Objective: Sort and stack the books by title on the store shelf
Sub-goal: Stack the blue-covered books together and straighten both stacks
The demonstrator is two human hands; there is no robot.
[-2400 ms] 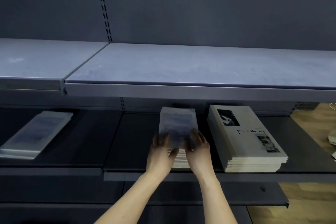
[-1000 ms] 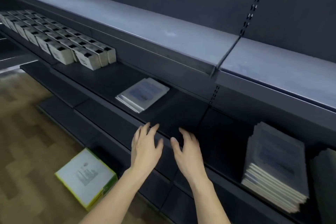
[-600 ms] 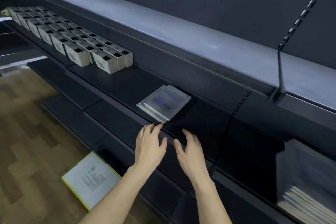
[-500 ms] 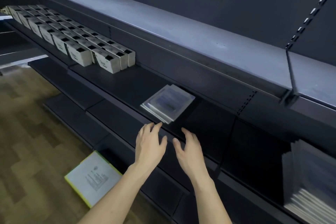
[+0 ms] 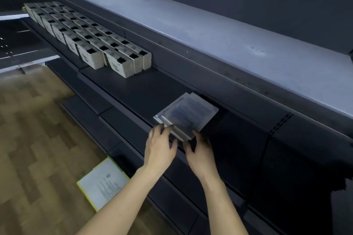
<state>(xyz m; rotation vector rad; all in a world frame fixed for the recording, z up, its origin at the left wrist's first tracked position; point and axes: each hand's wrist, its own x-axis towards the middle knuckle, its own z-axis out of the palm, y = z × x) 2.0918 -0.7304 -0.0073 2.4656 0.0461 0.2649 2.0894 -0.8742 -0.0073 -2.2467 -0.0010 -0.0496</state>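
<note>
While two open hands, left hand (image 5: 159, 146) and right hand (image 5: 200, 153), touch it, one book pile (image 5: 186, 115) lies.

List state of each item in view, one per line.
Small pile of thin grey-blue books: flat on the dark shelf, edges uneven.
Left hand: fingertips at the pile's near edge, fingers straight.
Right hand: at the pile's near corner, no grip visible.
Cream boxes: upright, in rows.
Yellow-edged white box: flat on the floor.

A small stack of pale, blue-covered books (image 5: 188, 115) lies flat, slightly fanned, near the dark shelf's (image 5: 141, 89) front edge.
</note>
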